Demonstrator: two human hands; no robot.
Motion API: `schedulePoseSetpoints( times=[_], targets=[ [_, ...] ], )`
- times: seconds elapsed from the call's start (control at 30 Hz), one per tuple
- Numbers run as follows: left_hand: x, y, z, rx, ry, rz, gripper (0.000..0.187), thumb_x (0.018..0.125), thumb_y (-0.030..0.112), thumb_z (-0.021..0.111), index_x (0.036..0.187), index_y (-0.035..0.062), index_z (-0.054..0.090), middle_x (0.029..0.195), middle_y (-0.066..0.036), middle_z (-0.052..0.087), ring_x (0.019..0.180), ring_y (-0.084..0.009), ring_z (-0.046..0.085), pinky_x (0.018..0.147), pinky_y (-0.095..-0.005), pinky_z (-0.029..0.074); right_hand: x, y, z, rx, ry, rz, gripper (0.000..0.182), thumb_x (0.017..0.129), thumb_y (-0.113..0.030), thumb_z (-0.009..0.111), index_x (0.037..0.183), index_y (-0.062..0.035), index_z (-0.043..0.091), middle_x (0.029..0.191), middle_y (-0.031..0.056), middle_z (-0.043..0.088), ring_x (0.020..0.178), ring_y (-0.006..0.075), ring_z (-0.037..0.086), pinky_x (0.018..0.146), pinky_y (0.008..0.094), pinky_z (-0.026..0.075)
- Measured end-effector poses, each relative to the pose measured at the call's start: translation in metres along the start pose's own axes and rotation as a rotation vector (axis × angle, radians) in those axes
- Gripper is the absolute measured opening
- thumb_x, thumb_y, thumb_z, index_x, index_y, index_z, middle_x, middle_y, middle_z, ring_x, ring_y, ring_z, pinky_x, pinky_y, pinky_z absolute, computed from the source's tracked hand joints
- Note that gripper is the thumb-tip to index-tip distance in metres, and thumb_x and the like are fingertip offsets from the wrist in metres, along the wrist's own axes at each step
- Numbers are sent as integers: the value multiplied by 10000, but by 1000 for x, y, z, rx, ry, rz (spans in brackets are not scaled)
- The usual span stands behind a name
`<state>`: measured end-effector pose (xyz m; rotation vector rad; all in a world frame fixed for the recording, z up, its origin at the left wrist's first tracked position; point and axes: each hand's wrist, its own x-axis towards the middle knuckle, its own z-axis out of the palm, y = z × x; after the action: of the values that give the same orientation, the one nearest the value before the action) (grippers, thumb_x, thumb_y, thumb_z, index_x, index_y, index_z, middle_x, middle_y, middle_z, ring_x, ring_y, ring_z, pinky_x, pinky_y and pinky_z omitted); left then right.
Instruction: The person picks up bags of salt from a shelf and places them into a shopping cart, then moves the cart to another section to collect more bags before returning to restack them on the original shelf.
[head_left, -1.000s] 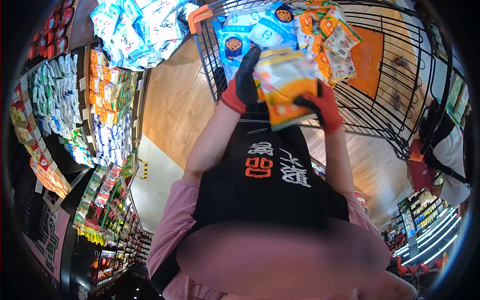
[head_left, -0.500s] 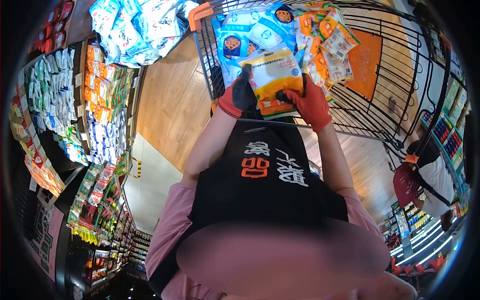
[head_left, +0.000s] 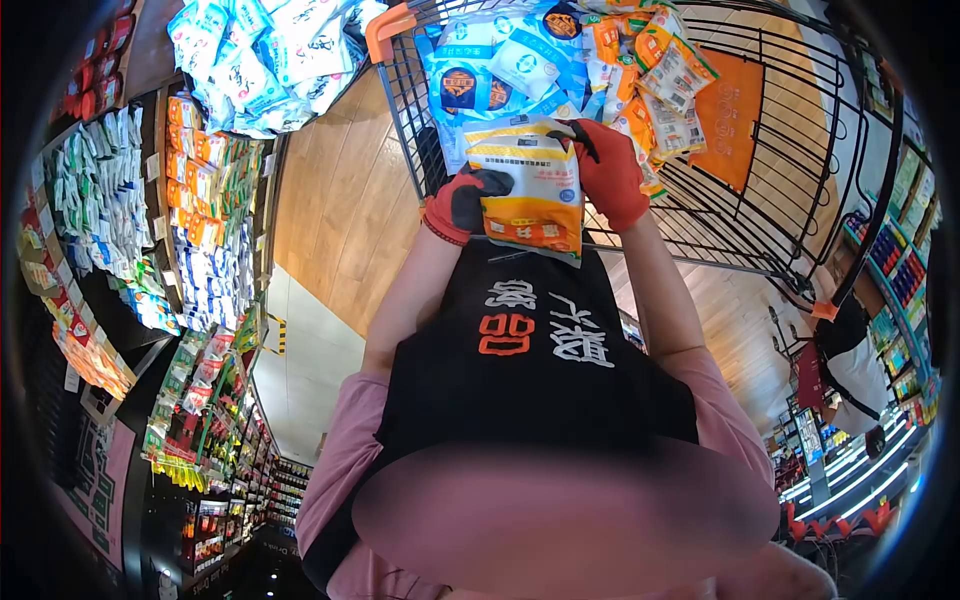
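Observation:
A white and orange plastic snack bag [head_left: 530, 190] is held in front of the black apron, close to the near edge of the shopping cart [head_left: 690, 215]. My left hand [head_left: 466, 200], in a red and black glove, grips the bag's left edge. Gloved the same way, my right hand [head_left: 607, 172] closes on its upper right corner. Beyond the bag, blue snack bags [head_left: 510, 60] lie piled in the cart. Orange and white snack bags [head_left: 655, 85] are heaped beside them to the right.
White and blue bags [head_left: 270, 60] are heaped on a display at upper left. Shelves of hanging packets [head_left: 200, 210] line the left side. At right, another person [head_left: 850, 370] stands near shelves. An orange panel [head_left: 728, 120] lies in the cart.
The snack bag has come down and nearer to my body, now more upright. My right hand has shifted from its lower right edge to its upper corner. The other person has moved.

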<state>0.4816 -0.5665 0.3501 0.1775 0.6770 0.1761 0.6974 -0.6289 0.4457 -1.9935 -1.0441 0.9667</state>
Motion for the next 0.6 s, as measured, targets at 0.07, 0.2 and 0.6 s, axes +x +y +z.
schedulePoseSetpoints(
  times=[0.07, 0.2, 0.6],
  targets=[
    [-1, 1, 6, -45, 18, 0, 278, 740, 46, 572, 1008, -23, 562, 929, -116, 629, 865, -197, 608, 768, -294, 495, 0, 2, 2, 1, 54, 9, 165, 808, -119, 572, 932, -21, 619, 780, 166, 616, 692, 289, 598, 598, 330, 446],
    [-11, 16, 39, -128, -9, 2, 242, 757, 46, 562, 990, -19, 567, 960, -111, 617, 881, -204, 602, 787, -301, 489, 0, 11, 7, 114, 55, 180, 186, 807, -159, 593, 917, -10, 614, 734, 133, 622, 628, 212, 589, 568, 313, 431],
    [-24, 9, 35, -254, 241, 101, 304, 736, 77, 597, 1028, 2, 560, 1072, -150, 571, 1007, -278, 550, 905, -395, 437, 78, 122, -17, -247, 313, 313, 532, 757, -476, 593, 1069, -47, 552, 891, 125, 651, 863, 274, 605, 772, 362, 446]
  ],
)
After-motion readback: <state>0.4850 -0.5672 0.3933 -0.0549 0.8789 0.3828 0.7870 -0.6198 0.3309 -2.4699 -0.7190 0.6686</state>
